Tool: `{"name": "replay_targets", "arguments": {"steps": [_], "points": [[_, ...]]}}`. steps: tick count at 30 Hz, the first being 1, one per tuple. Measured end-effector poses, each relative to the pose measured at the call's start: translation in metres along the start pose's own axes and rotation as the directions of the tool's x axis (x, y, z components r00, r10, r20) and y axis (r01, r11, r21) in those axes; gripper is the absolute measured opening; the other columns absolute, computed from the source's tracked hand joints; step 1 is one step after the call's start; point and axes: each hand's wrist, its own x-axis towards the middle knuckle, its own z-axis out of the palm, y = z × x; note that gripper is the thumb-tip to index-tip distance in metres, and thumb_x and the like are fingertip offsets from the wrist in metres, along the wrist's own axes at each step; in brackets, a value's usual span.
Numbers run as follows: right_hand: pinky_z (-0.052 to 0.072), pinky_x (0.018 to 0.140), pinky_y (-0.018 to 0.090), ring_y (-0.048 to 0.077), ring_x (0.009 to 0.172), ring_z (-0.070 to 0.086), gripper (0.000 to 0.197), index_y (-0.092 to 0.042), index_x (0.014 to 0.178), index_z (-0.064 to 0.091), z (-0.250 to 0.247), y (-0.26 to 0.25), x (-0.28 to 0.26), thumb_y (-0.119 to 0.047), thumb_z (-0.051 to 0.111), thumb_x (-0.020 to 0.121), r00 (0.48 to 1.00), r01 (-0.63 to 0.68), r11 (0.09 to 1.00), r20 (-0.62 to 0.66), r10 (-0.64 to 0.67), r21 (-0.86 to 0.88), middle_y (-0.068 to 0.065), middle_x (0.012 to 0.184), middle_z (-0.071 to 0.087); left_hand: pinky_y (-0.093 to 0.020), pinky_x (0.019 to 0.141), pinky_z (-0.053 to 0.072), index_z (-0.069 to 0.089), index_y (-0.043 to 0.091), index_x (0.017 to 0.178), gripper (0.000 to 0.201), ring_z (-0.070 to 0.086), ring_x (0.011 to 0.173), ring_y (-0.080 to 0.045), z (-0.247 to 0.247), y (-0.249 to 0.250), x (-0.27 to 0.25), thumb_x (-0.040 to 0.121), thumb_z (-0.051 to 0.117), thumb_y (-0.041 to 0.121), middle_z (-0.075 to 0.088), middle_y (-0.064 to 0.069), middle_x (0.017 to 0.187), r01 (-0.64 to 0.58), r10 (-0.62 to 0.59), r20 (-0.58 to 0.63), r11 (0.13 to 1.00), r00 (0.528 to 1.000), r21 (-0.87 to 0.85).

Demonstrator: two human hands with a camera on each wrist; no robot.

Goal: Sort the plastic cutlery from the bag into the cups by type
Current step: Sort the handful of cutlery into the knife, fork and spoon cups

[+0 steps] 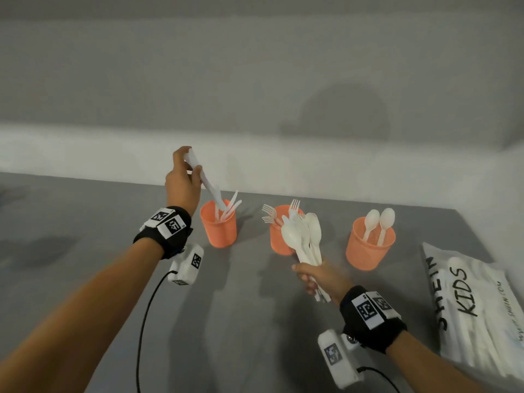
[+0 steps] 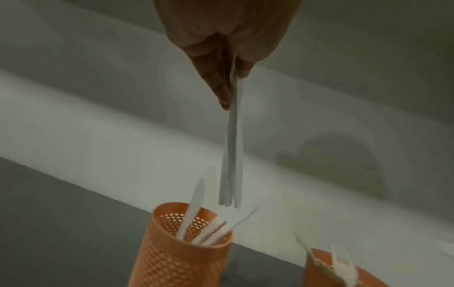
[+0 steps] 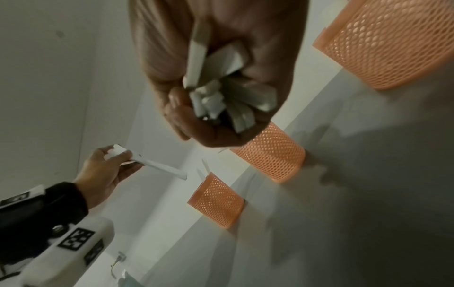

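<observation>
Three orange mesh cups stand in a row on the grey table. My left hand (image 1: 187,165) pinches a few white plastic knives (image 1: 207,180) by their handles, tips pointing down just above the left cup (image 1: 219,231), which holds several knives (image 2: 194,209). The middle cup (image 1: 279,239) holds forks (image 1: 270,214). The right cup (image 1: 368,245) holds two spoons (image 1: 380,219). My right hand (image 1: 314,276) grips a bundle of white spoons and forks (image 1: 304,236) in front of the middle cup; the handle ends (image 3: 221,97) stick out of my fist.
A white plastic bag (image 1: 479,307) printed with "KIDS" lies at the right edge of the table. A pale wall runs behind the cups. A black cable (image 1: 144,321) hangs from my left wrist camera over the bare table front.
</observation>
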Motion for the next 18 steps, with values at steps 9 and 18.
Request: {"name": "replay_targets", "arguments": {"steps": [9, 18], "points": [[0.035, 0.039, 0.020, 0.008, 0.038, 0.034, 0.024, -0.010, 0.115, 0.053, -0.012, -0.006, 0.010, -0.012, 0.051, 0.091, 0.998, -0.031, 0.996, 0.053, 0.027, 0.081, 0.001, 0.057, 0.051, -0.037, 0.055, 0.040, 0.046, 0.008, 0.124, 0.029, 0.054, 0.058, -0.034, 0.037, -0.053, -0.009, 0.096, 0.041, 0.011, 0.056, -0.021, 0.066, -0.064, 0.004, 0.189, 0.947, 0.982, 0.313], [0.036, 0.037, 0.016, 0.004, 0.035, 0.039, 0.015, -0.011, 0.106, 0.056, -0.003, -0.005, 0.018, -0.013, 0.052, 0.091, 0.985, -0.146, 0.956, 0.129, 0.116, 0.253, -0.004, 0.050, 0.051, -0.039, 0.092, 0.041, 0.041, 0.001, 0.136, 0.044, 0.052, 0.107, -0.037, 0.042, -0.042, -0.025, 0.095, 0.047, 0.016, 0.050, -0.023, 0.128, -0.018, -0.049, 0.193, 0.943, 0.980, 0.332]]}}
